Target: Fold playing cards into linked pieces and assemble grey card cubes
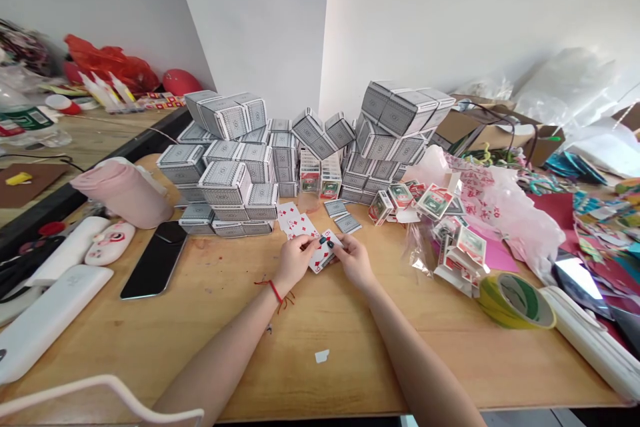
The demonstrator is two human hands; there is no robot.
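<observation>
My left hand (296, 262), with a red string at the wrist, pinches a playing card between thumb and fingers. From the other side my right hand (356, 262) is closed on the edge of the playing cards (317, 262), which show red diamonds. Just beyond, more face-up diamond cards (287, 215) lie fanned on the table, partly behind my left hand. Two small grey-backed card piles (345, 219) rest a little farther off. Behind them, grey-backed card blocks are built into a left stack (225, 180) and a right stack (380, 154), with upright card boxes (310, 174) between.
Opened card boxes (435, 204) and yellow tape (515, 300) sit to the right, near a crumpled plastic bag (505, 207). On the left are a phone (154, 260), a white power bank (55, 320) and a pink pouch (125, 190). A paper scrap (322, 356) lies in front.
</observation>
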